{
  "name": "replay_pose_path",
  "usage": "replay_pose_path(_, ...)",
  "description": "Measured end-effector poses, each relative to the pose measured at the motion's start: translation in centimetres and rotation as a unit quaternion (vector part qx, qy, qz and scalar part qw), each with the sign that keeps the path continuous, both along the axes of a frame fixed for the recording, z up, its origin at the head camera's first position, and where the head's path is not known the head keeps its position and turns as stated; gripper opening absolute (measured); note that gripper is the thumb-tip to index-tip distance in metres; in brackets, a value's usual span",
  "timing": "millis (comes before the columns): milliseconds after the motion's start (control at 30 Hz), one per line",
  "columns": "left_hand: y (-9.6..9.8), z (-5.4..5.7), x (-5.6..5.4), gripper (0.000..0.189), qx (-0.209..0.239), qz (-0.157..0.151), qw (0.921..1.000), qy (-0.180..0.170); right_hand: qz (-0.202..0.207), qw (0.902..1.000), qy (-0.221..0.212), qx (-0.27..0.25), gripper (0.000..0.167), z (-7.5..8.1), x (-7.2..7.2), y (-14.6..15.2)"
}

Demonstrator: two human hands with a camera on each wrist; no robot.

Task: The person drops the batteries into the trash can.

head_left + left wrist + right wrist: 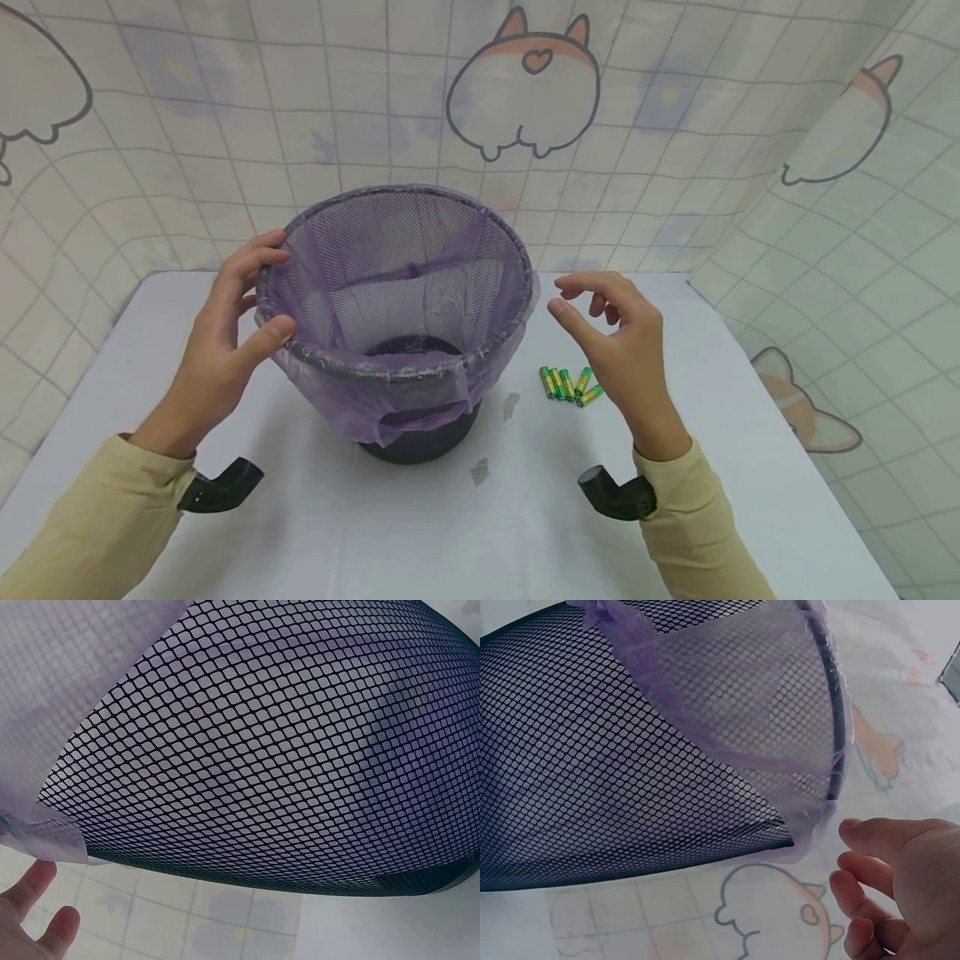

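A dark mesh wastebasket [420, 446] stands upright on the table, lined with a thin purple bag [337, 387] folded over its rim. At the left side of the rim is my left hand [213, 346], thumb and fingers spread apart and lightly touching it. In the left wrist view, fingertips [66, 922] show beside the bag's hanging edge. My right hand [630, 342] hovers just off the right side of the rim, fingers loosely bent and holding nothing. The right wrist view shows a gap between its thumb and the liner [810, 825].
Several green and yellow batteries [568, 383] lie on the white table [420, 533], right of the basket and near my right hand. Two small grey patches [480, 472] mark the tabletop. A gridded cloth [360, 108] with cartoon animals hangs behind and at both sides.
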State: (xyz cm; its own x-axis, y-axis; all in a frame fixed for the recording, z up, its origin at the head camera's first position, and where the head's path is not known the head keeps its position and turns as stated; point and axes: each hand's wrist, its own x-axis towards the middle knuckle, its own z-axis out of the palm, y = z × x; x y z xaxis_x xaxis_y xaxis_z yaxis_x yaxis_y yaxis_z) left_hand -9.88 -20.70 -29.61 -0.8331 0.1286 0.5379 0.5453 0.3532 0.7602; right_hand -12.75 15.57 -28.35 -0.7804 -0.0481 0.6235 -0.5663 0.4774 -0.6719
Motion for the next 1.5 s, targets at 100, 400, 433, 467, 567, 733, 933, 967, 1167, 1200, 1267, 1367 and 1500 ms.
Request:
replay_pose_path(100, 0.1, 0.0, 0.0, 0.054, 0.006, -0.002, 1.0000, -0.002, -0.007, 1.0000, -0.006, 0.003, 0.018, -0.2, 0.1, 0.2)
replay_pose_path(400, 0.1, -0.1, -0.1, 0.054, 0.019, -0.005, 0.9998, -0.003, -0.030, 0.9990, -0.031, 0.011, 0.019, -1.0, 0.3, 1.0)
replay_pose_path(433, 0.1, -0.1, -0.1, 0.054, 0.020, -0.005, 0.9998, -0.004, -0.032, 0.9989, -0.033, 0.010, 0.019, -1.1, 0.3, 1.1)
replay_pose_path(467, 0.1, -0.1, -0.1, 0.054, 0.019, -0.004, 0.9998, -0.004, -0.034, 0.9988, -0.034, 0.009, 0.018, -1.2, 0.3, 1.2)
replay_pose_path(567, 0.1, -0.1, 0.0, 0.055, 0.014, -0.001, 0.9999, -0.008, -0.039, 0.9987, -0.030, 0.010, 0.019, -1.5, 0.3, 1.4)
replay_pose_path(733, 0.1, 0.0, 0.1, 0.055, 0.014, -0.001, 0.9999, -0.008, -0.038, 0.9988, -0.028, 0.013, 0.020, -1.6, 0.4, 1.7)
replay_pose_path(933, 0.1, -0.1, 0.1, 0.055, 0.016, -0.005, 0.9998, -0.005, -0.045, 0.9983, -0.037, 0.009, 0.017, -1.8, 0.6, 2.1)
replay_pose_path(967, 0.1, -0.1, 0.1, 0.055, 0.017, -0.004, 0.9998, -0.005, -0.048, 0.9981, -0.037, 0.011, 0.018, -1.9, 0.7, 2.2)
replay_pose_path(1167, 0.1, 0.0, 0.0, 0.055, 0.014, -0.005, 0.9999, -0.004, -0.062, 0.9971, -0.043, 0.014, 0.018, -2.4, 0.9, 2.8)
replay_pose_path(1200, 0.1, 0.0, -0.1, 0.054, 0.014, -0.006, 0.9999, -0.003, -0.063, 0.9969, -0.045, 0.012, 0.018, -2.5, 0.9, 2.9)
replay_pose_path(1267, 0.1, 0.0, -0.1, 0.054, 0.014, -0.007, 0.9999, -0.002, -0.066, 0.9966, -0.050, 0.008, 0.018, -2.6, 1.0, 3.0)
replay_pose_path(1367, 0.1, -0.1, 0.0, 0.054, 0.016, -0.008, 0.9998, -0.001, -0.069, 0.9961, -0.056, 0.005, 0.019, -2.8, 1.2, 3.1)
replay_pose_path(1500, 0.1, -0.1, 0.0, 0.054, 0.019, -0.009, 0.9998, -0.003, -0.072, 0.9954, -0.063, 0.005, 0.018, -3.0, 1.4, 3.3)
